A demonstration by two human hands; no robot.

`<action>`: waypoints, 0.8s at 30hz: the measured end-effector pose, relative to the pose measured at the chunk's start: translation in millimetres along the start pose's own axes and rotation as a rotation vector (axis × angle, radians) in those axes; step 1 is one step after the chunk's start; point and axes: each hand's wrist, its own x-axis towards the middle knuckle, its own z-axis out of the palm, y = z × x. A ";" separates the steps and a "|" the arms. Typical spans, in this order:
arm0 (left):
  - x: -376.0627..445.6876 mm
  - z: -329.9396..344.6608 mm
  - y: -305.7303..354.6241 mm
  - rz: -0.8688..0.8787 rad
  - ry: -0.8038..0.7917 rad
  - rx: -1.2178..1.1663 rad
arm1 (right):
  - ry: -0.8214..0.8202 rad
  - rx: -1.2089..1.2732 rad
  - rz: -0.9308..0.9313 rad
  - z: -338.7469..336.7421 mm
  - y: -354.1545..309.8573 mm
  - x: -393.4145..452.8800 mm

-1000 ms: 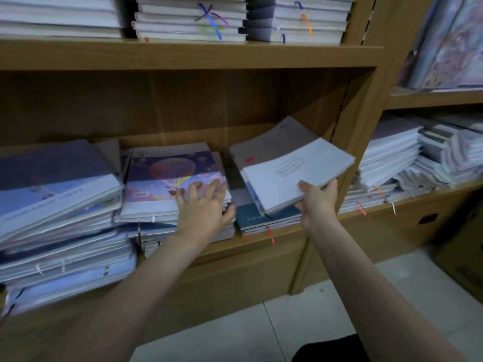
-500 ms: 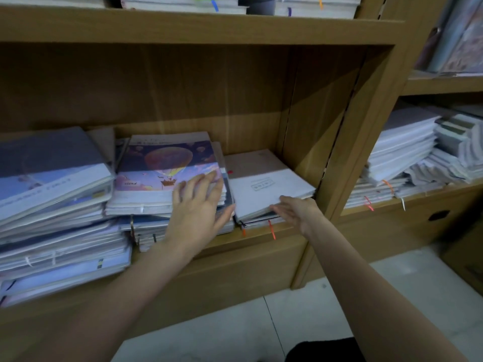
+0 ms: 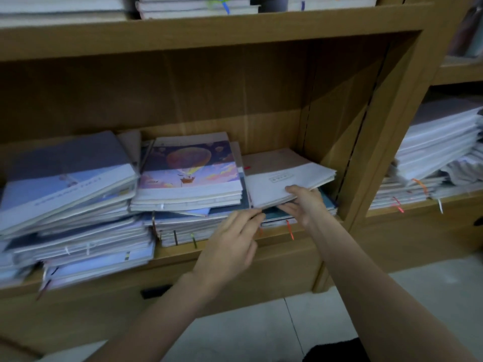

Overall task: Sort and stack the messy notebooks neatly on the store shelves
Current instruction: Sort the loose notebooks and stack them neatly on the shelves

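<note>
A small bundle of grey-and-white notebooks point(image 3: 287, 173) lies at the right end of the wooden shelf point(image 3: 274, 239), on top of a teal notebook point(image 3: 274, 212). My right hand point(image 3: 305, 202) grips the bundle's front edge, thumb on top and fingers underneath. My left hand point(image 3: 232, 241) reaches toward the same front corner, its fingertips at the edge of the stack beside it. A pile topped by a balloon-cover notebook point(image 3: 190, 168) stands in the middle, and a slumped pile of blue notebooks point(image 3: 68, 184) fills the left.
The shelf's upright side panel point(image 3: 366, 142) stands just right of the bundle. More white notebook stacks point(image 3: 433, 147) fill the neighbouring bay. Another shelf above holds stacks point(image 3: 196, 6). Tiled floor point(image 3: 261, 330) lies below.
The grey-and-white bundle was lowered onto the right end of the shelf. My left hand left the balloon-cover pile and moved right to the bundle's corner. My right hand now grips the front edge.
</note>
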 end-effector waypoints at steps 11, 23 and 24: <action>-15.8 -92.3 -86.2 -0.210 0.182 0.479 | -0.065 0.276 -0.378 11.5 -77.3 -109.1; -109.5 -168.0 -181.3 -0.320 0.001 0.578 | -0.450 0.379 0.051 175.9 -15.7 -138.0; -111.7 -171.3 -184.7 -0.279 0.027 0.569 | -0.455 0.365 0.075 190.1 -3.1 -138.0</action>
